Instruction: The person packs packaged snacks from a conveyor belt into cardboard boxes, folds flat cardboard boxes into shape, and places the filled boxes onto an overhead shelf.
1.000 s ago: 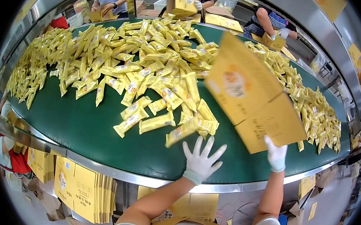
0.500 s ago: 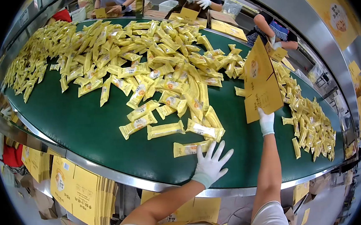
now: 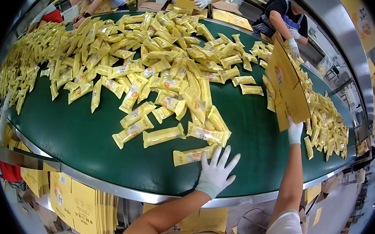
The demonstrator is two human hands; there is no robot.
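And there it was on my remote feed: the right hand (image 3: 295, 130) had its fingers clamped on the lower edge of a yellow carton (image 3: 286, 88), tilted at right of frame. The left hand (image 3: 215, 174) had its fingers spread apart at the right end of a lone packet (image 3: 192, 156), lower centre; whether they pressed it, I couldn't tell. Beyond, the packet heap (image 3: 166, 62) sprawled over the green belt (image 3: 89, 141) towards upper left. My worry: held by one edge, that carton could swing, scattering packets or clipping the co-worker's glove (image 3: 293, 48) near its top.
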